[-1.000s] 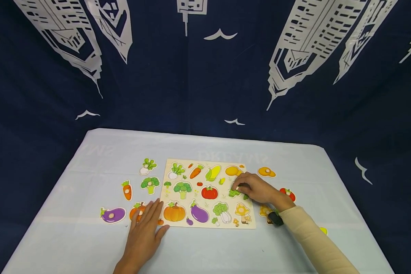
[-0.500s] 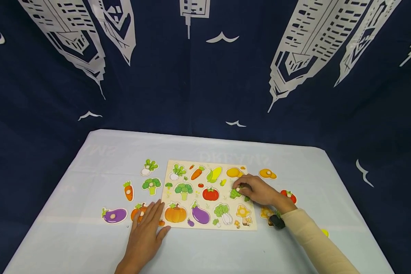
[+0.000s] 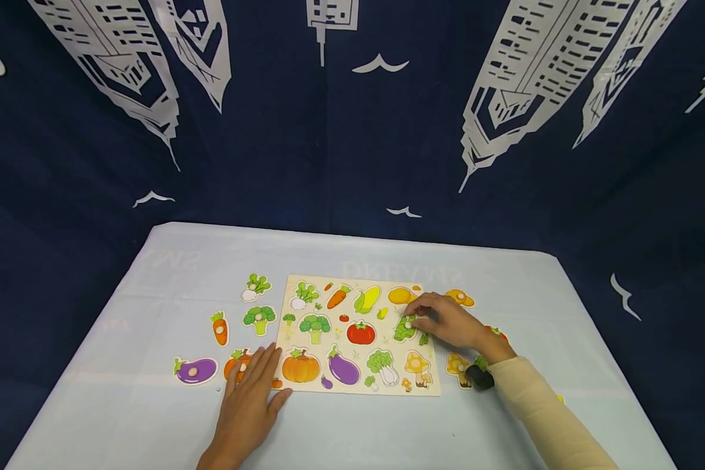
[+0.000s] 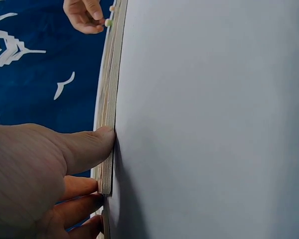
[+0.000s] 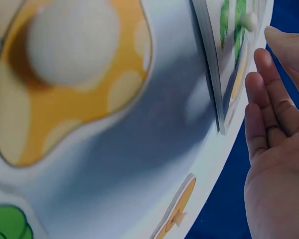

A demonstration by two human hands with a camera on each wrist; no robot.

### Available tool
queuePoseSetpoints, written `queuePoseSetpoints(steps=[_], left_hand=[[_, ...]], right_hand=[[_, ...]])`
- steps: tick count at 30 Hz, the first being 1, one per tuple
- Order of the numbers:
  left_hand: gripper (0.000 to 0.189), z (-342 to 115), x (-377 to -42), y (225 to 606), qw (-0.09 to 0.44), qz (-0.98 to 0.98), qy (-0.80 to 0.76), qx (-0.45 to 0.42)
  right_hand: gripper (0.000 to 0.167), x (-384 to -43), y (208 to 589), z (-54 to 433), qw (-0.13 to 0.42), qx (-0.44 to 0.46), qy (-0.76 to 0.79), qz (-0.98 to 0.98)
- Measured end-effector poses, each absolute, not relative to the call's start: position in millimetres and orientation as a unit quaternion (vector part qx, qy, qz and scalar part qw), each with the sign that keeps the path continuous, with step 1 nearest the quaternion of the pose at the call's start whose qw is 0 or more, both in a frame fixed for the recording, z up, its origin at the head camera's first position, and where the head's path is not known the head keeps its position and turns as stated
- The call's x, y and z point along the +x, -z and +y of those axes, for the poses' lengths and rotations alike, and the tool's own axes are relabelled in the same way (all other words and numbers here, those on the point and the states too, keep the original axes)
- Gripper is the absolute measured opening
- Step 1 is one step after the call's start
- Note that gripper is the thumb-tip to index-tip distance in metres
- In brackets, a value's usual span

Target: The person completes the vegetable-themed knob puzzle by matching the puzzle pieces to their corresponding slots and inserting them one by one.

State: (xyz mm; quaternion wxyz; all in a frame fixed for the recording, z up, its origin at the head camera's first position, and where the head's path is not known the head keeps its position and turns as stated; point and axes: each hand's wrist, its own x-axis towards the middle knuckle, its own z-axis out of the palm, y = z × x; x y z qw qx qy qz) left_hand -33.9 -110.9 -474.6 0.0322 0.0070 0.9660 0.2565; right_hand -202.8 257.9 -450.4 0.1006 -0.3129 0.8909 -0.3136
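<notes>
A flat vegetable knob puzzle board (image 3: 336,338) lies on the white-covered table. My left hand (image 3: 243,411) rests at its lower left corner, fingers stretched over the pumpkin piece (image 3: 233,360). In the left wrist view the thumb (image 4: 92,147) presses against the board's edge. My right hand (image 3: 455,320) hovers over the board's right side, beside a green vegetable piece (image 3: 404,333) lying over its picture. The right wrist view shows its fingers (image 5: 271,94) apart from that piece's knob (image 5: 248,21), holding nothing. Whether the piece lies flush I cannot tell.
Left of the board lie radish (image 3: 255,287), broccoli (image 3: 260,320), carrot (image 3: 219,328) and eggplant (image 3: 195,371) pieces. To the right are potato (image 3: 459,297) and mushroom (image 3: 457,370) pieces. A dark blue printed cloth (image 3: 329,143) hangs behind the table.
My right fingers have let go of the green piece's knob and moved slightly right and up. The piece has turned a little and shows more fully. My left hand stays in place.
</notes>
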Motion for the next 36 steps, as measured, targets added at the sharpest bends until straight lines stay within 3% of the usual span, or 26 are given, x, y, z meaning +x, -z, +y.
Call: queuePoseSetpoints(steps=[17,28,36], left_hand=[[0.081,-111.9,-33.5,477.3,-0.012,0.967,-0.255,0.021],[0.080,-112.2,-33.0,475.5,-0.003,0.967,-0.255,0.016],[0.080,-112.6,-32.6,478.0,-0.018,0.966,-0.256,0.020]], right_hand=[[0.022,-221.1,440.6,299.1,0.068,-0.219,0.346,0.910],[0.018,-235.2,448.0,321.9,0.032,-0.196,0.330,0.923],[0.014,-242.5,450.8,325.8,0.050,-0.174,0.312,0.933]])
